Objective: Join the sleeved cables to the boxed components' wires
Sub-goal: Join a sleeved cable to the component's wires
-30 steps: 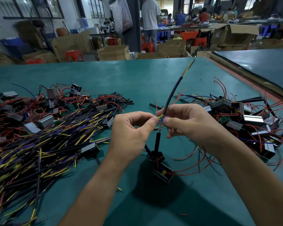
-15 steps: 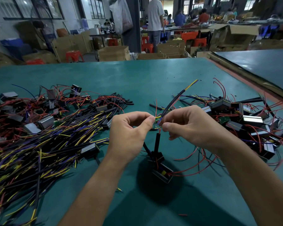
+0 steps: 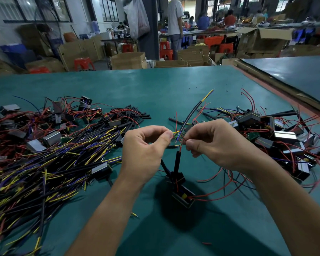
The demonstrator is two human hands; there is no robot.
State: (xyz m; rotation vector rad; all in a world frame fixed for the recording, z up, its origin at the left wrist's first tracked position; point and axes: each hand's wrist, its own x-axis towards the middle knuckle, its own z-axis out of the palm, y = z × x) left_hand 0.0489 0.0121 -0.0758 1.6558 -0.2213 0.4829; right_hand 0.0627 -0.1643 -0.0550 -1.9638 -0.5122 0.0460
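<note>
1. The left hand (image 3: pixel 146 145) has its fingers curled, with the thumb and forefinger tips pressed together. They pinch the bared yellow and blue wire ends (image 3: pixel 176 134) that lie between the two hands.
2. The right hand (image 3: pixel 216 143) faces it, just beside it, with its fingers also curled. Its thumb and forefinger pinch thin wire strands at the same small knot of wires. The strands are too fine to tell which wire is which.
3. A black sleeved cable (image 3: pixel 192 112) rises from that pinch point. Its long axis slants up and away to the right, and its far tip shows yellow and blue cores pointing away from the person.
4. A second black sleeve (image 3: pixel 177 161) runs almost straight down from the pinch to a small boxed component (image 3: pixel 183 197). The component sits below and between the wrists, above a dark shadow. Red wires loop out of it to the right. Whether it touches the counter cannot be told.
5. The green counter (image 3: pixel 155 85) carries everything else.
6. To the left lies a large heap of sleeved cables (image 3: pixel 44 163), black with yellow and blue ends, with some boxed parts and red wires along its far side.
7. To the right lies a pile of boxed components (image 3: pixel 277 133), tangled in red wire.
</note>
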